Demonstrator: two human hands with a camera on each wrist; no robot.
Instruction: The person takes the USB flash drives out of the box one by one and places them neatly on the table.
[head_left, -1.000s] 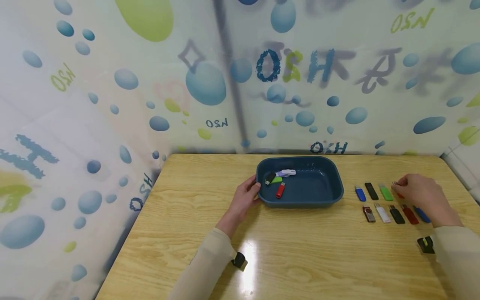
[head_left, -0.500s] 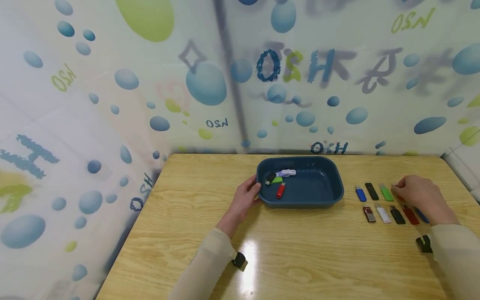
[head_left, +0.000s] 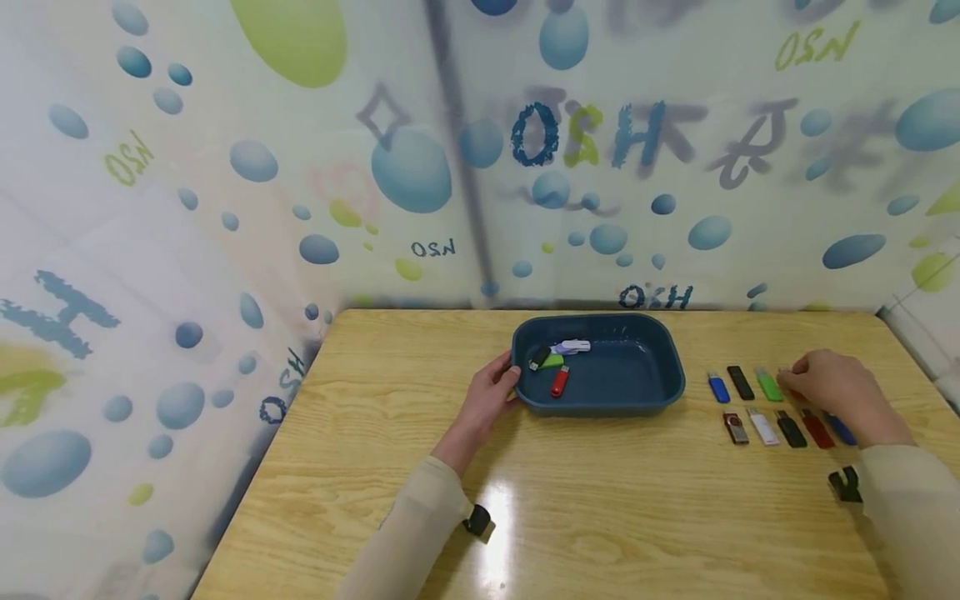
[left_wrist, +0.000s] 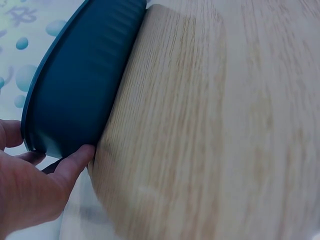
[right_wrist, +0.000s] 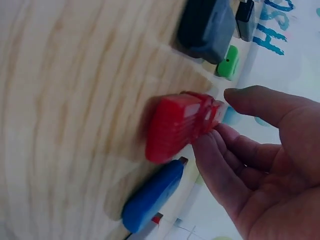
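My left hand [head_left: 487, 396] grips the left end of a dark blue plastic tray [head_left: 600, 409], thumb at the rim; the left wrist view shows fingers against its wall [left_wrist: 82, 80]. Inside lie a black USB flash drive [head_left: 539, 358], a green one [head_left: 552, 361], a white-and-purple one [head_left: 573, 346] and a red one [head_left: 560, 382]. At the right, my right hand [head_left: 843, 392] pinches a red USB flash drive [right_wrist: 216, 111] at the back row's end; in the head view the fingers hide it. Just in front of it lies another red drive [right_wrist: 172, 125].
Left of my right hand, the back row has blue [head_left: 718, 388], black [head_left: 740, 383] and green drives [head_left: 768, 385]. In front are brown-and-silver [head_left: 736, 428], white [head_left: 763, 427], black [head_left: 791, 429] and blue ones [head_left: 842, 429]. A printed curtain [head_left: 412, 275] hangs behind the table.
My right hand has edged slightly left, and its fingers now cover the red flash drive that showed beneath them a second ago. The left hand and tray hold still.
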